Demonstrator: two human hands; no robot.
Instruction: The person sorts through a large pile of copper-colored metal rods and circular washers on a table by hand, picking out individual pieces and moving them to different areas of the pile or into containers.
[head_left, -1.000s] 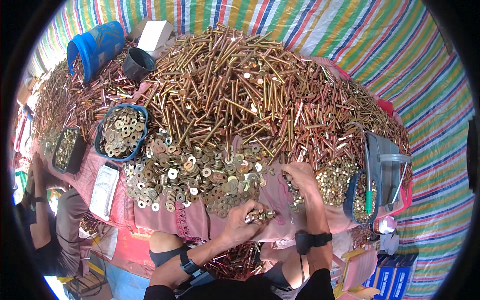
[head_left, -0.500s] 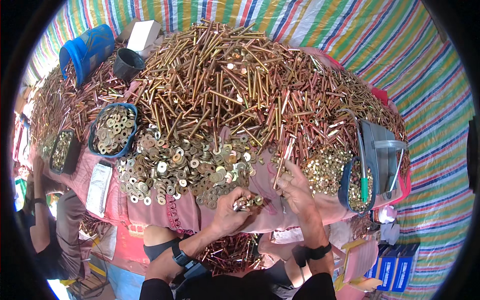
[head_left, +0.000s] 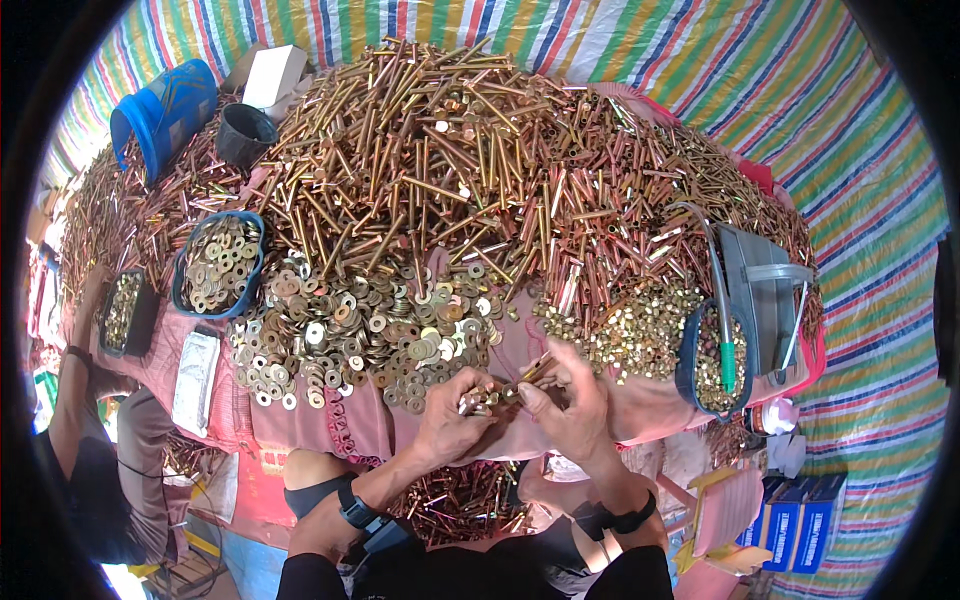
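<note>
Centrally, low in frame, left hand (head_left: 455, 411) clutches small metal parts (head_left: 490, 397); right hand (head_left: 577, 411), just beside, pinches metal rod (head_left: 536, 369).

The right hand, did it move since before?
Yes: judged against the blue nut tub, the right hand moved down the picture and closer to the left hand.

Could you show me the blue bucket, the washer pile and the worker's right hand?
Blue bucket (head_left: 178, 108): head view, on its outer wall.
Washer pile (head_left: 372, 338): head view, middle of the heap.
Right hand (head_left: 578, 412): head view, middle of the hand.
</note>
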